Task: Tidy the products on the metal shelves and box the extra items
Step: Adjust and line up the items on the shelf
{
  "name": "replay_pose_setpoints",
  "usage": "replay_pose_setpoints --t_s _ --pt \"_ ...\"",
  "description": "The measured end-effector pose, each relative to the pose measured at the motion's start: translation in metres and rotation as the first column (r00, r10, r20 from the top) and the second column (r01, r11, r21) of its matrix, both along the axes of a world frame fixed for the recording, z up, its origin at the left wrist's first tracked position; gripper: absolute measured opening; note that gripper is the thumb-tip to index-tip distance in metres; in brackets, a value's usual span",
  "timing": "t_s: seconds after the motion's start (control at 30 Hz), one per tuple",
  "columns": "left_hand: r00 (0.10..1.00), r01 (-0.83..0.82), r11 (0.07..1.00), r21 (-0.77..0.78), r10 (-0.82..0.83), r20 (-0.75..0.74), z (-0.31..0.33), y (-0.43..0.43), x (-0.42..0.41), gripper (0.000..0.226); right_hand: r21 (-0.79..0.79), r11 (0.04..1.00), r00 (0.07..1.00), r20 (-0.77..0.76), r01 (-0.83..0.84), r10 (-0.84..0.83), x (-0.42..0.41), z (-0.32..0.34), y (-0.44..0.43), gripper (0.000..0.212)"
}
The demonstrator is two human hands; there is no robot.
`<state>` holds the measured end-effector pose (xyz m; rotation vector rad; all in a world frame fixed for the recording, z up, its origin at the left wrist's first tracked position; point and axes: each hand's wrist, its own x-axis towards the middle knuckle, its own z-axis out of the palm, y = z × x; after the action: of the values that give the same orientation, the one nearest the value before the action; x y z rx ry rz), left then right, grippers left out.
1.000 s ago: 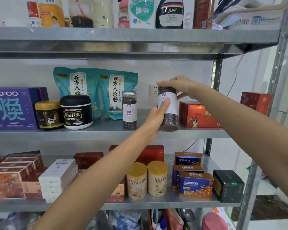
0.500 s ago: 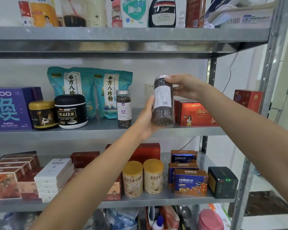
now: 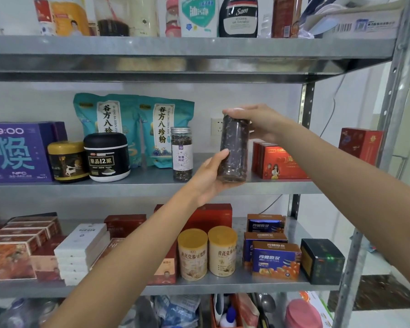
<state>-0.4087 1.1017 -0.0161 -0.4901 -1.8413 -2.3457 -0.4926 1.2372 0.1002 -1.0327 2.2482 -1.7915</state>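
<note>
A clear jar of dark dried berries [image 3: 233, 147] is held upright just above the middle metal shelf [image 3: 137, 185]. My left hand [image 3: 208, 176] cups its lower part from the left and underneath. My right hand [image 3: 258, 121] grips its lid end from the top right. Its label faces away from me. A matching jar [image 3: 181, 153] with a white label stands on the shelf just to the left, apart from the held one.
Two teal pouches [image 3: 133, 124], a black tub [image 3: 107, 157], a gold tub [image 3: 66, 162] and a purple box [image 3: 17, 152] stand left on the middle shelf. Red boxes [image 3: 279, 164] stand right of the held jar. Boxes and two yellow-lidded canisters [image 3: 207, 253] fill the lower shelf.
The jar has been turned in my hands, so its white label no longer faces me. It stays at about the same spot above the shelf, and both hands keep hold.
</note>
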Motion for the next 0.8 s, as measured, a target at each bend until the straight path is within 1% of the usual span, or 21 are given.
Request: replay_pose_setpoints --t_s 0.03,0.07,0.1,0.13,0.17,0.2,0.23,0.3,0.33,0.4,0.43,0.47,0.5,0.53,0.57,0.6,0.63,0.7,0.73,0.77,0.8 --pt "0.991 -0.131 0.987 -0.092 0.13 -0.022 0.002 0.002 -0.002 0.05 -0.015 0.993 0.992 -0.054 0.114 -0.115 0.002 -0.001 -0.006 0.035" --pt "0.966 -0.257 0.95 -0.179 0.246 -0.08 0.002 0.003 -0.004 0.047 -0.041 0.976 0.972 -0.091 0.216 -0.219 0.003 -0.003 -0.012 0.039" --pt "0.937 -0.346 0.909 -0.233 0.32 -0.143 0.003 0.002 -0.005 0.044 -0.082 0.953 0.947 -0.112 0.293 -0.301 0.002 -0.005 -0.017 0.042" --pt "0.922 -0.382 0.89 -0.249 0.347 -0.172 0.002 0.0 -0.007 0.043 -0.112 0.935 0.927 -0.134 0.337 -0.35 0.002 -0.005 -0.021 0.042" --pt "0.93 -0.361 0.906 -0.221 0.332 -0.155 0.002 -0.003 -0.008 0.043 -0.115 0.934 0.921 -0.16 0.339 -0.354 0.002 -0.005 -0.022 0.041" --pt "0.954 -0.291 0.943 -0.16 0.275 -0.117 0.001 -0.008 -0.008 0.045 -0.086 0.952 0.937 -0.17 0.294 -0.305 0.003 -0.003 -0.022 0.04" --pt "0.978 -0.194 0.978 -0.082 0.186 -0.089 -0.001 -0.014 -0.007 0.046 -0.034 0.978 0.967 -0.141 0.208 -0.211 0.004 0.0 -0.019 0.037" --pt "0.996 -0.023 0.999 0.032 0.026 -0.081 -0.007 -0.023 -0.005 0.045 0.043 0.999 0.999 -0.025 -0.018 0.02 0.003 0.003 -0.01 0.023" --pt "0.996 0.027 0.998 0.06 -0.022 -0.087 -0.011 -0.025 -0.005 0.046 0.054 0.994 0.996 0.002 -0.09 0.09 0.002 0.003 -0.006 0.017" --pt "0.997 0.027 0.998 0.059 -0.022 -0.079 -0.018 -0.029 -0.008 0.052 0.048 0.995 0.995 -0.031 -0.093 0.094 0.001 0.0 -0.006 0.017" --pt "0.996 -0.042 0.999 0.011 0.043 -0.075 -0.02 -0.03 -0.009 0.058 0.027 0.998 0.996 -0.07 -0.056 0.058 0.001 -0.002 -0.008 0.018" --pt "0.986 -0.154 0.984 -0.087 0.147 -0.082 -0.019 -0.029 -0.011 0.062 0.001 1.0 0.994 -0.106 -0.016 0.016 0.002 -0.004 -0.012 0.019" --pt "0.955 -0.293 0.929 -0.228 0.273 -0.114 -0.018 -0.029 -0.013 0.063 -0.021 0.999 0.99 -0.135 0.026 -0.028 0.004 -0.006 -0.016 0.021" --pt "0.907 -0.421 0.833 -0.358 0.384 -0.173 -0.018 -0.029 -0.016 0.061 -0.033 0.997 0.984 -0.161 0.067 -0.071 0.005 -0.007 -0.02 0.023" --pt "0.851 -0.523 0.726 -0.446 0.468 -0.237 -0.02 -0.031 -0.02 0.058 -0.036 0.994 0.975 -0.191 0.108 -0.112 0.006 -0.008 -0.025 0.025" --pt "0.805 -0.59 0.645 -0.487 0.514 -0.295 -0.022 -0.032 -0.023 0.056 -0.038 0.989 0.964 -0.218 0.145 -0.15 0.006 -0.009 -0.029 0.027" --pt "0.773 -0.632 0.591 -0.502 0.524 -0.357 -0.024 -0.034 -0.024 0.054 -0.044 0.983 0.953 -0.241 0.178 -0.183 0.006 -0.01 -0.034 0.028" --pt "0.709 -0.705 0.472 -0.53 0.496 -0.502 -0.034 -0.037 -0.023 0.059 -0.069 0.968 0.929 -0.272 0.24 -0.25 0.005 -0.011 -0.042 0.028" --pt "0.659 -0.749 0.363 -0.554 0.485 -0.574 -0.043 -0.04 -0.021 0.067 -0.084 0.959 0.916 -0.285 0.269 -0.282 0.004 -0.013 -0.046 0.029" --pt "0.588 -0.798 0.207 -0.567 0.474 -0.655 -0.055 -0.044 -0.019 0.074 -0.092 0.951 0.901 -0.302 0.297 -0.311 0.002 -0.014 -0.05 0.031" --pt "0.509 -0.831 0.019 -0.557 0.433 -0.744 -0.069 -0.049 -0.018 0.078 -0.086 0.942 0.883 -0.328 0.325 -0.335 0.0 -0.017 -0.054 0.033"
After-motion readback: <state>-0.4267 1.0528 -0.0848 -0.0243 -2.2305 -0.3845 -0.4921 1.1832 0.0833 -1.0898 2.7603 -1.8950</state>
